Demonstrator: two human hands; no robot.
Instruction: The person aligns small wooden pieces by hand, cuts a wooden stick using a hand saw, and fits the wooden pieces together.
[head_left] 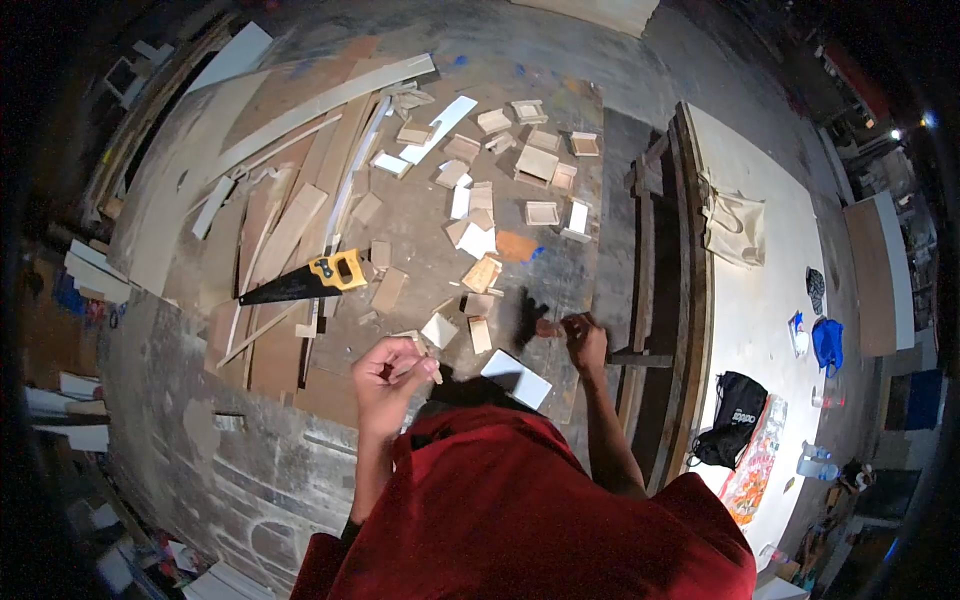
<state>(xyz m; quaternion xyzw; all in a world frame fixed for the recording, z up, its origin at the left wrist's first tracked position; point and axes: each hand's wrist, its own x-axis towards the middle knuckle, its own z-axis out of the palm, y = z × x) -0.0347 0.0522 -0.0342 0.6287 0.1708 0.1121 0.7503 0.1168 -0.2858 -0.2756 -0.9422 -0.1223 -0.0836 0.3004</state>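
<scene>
Head view — left grip (384,380) pinches a slim, pale wood strip (437,375) — right grip (588,344) unclear.

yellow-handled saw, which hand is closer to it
Left: the left hand is below and slightly right of the saw in view, while the right hand is well off to its right.

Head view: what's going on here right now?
The person's left hand pinches a small wooden piece. The right hand is apart from it, fingers bent; whether it holds anything is unclear. Small wooden boxes lie scattered ahead, and a yellow-handled saw lies to their left.
</scene>
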